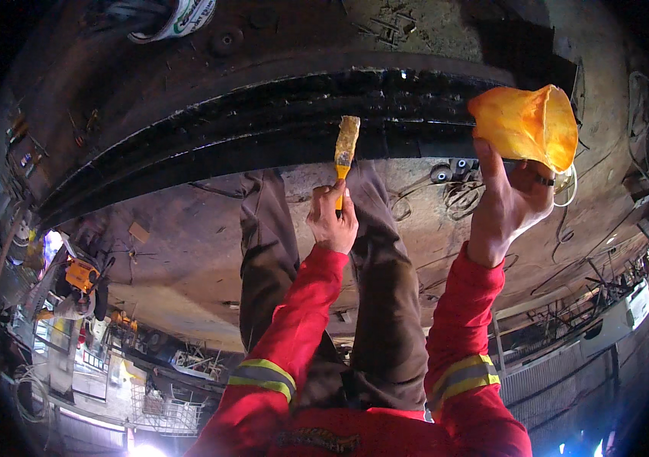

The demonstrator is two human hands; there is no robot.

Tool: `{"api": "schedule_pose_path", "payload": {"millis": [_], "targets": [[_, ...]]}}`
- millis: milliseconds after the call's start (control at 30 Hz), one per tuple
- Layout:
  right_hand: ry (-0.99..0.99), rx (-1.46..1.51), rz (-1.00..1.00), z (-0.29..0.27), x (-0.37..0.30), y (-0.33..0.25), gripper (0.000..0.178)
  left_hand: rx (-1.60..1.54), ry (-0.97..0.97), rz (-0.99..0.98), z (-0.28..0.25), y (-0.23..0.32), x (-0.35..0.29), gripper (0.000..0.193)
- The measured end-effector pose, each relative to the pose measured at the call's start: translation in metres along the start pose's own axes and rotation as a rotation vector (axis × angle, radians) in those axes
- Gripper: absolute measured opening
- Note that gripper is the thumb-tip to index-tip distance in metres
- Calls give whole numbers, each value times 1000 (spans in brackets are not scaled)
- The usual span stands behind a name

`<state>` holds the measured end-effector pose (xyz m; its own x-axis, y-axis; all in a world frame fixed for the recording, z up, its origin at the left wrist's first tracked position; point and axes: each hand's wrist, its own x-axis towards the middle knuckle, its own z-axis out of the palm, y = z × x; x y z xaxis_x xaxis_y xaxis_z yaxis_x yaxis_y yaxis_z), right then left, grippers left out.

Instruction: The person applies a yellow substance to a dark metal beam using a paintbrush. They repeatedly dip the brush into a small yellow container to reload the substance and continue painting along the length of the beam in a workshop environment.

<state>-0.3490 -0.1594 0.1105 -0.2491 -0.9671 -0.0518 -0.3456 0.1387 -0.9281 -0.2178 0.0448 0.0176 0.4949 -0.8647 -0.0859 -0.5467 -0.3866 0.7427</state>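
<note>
My left hand [333, 222] is closed round the yellow handle of a paintbrush [346, 145]. Its bristles point away from me, caked with pale, yellowish residue, over a long black metal beam [278, 126]. To the right, my right hand [513, 190] grips a crumpled orange-yellow plastic container [519, 122] from below, thumb on its near side. The container looks soft and wide-mouthed, tilted to the right; what is inside cannot be made out. A thin white loop [570, 190] hangs beside that hand. The brush tip and the container are apart.
A white pail [179, 21] lies at the far left beside a round metal disc [226, 40]. Scrap rods [391, 29] lie at the back. Cables [461, 199] trail over the stained floor [179, 266]. An orange machine [82, 274] stands at left.
</note>
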Motion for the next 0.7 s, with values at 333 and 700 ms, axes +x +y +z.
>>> {"api": "schedule_pose_path", "payload": {"millis": [333,700], "targets": [[-3,10,37,11,-1,-8,57,250,148,-172,-38,-53,4,16],[-17,-14,66,12,1,-18,61,8,120,-166,4,-3,-2,25]]}}
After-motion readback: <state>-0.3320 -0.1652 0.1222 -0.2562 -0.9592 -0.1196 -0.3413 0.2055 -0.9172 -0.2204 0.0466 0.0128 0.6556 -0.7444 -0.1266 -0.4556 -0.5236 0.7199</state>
